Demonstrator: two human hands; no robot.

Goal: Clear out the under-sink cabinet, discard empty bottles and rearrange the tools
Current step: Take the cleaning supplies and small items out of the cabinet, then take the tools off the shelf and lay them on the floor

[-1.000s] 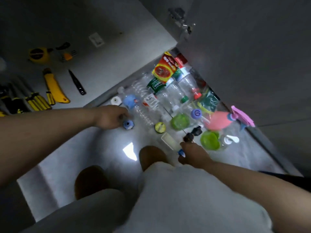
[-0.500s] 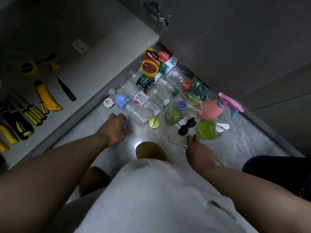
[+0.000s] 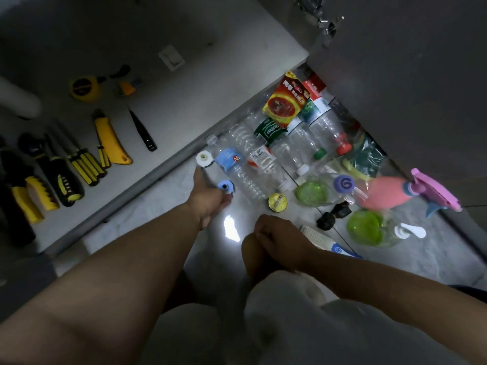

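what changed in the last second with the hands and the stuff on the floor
The right hand drew back from the white brush with a blue handle to the knee. The left hand still grips the small blue plastic cap. Clear plastic bottles and yellow-handled tools stayed put.

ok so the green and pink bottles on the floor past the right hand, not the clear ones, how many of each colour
green bottles: 2
pink spray bottle: 1
total: 3
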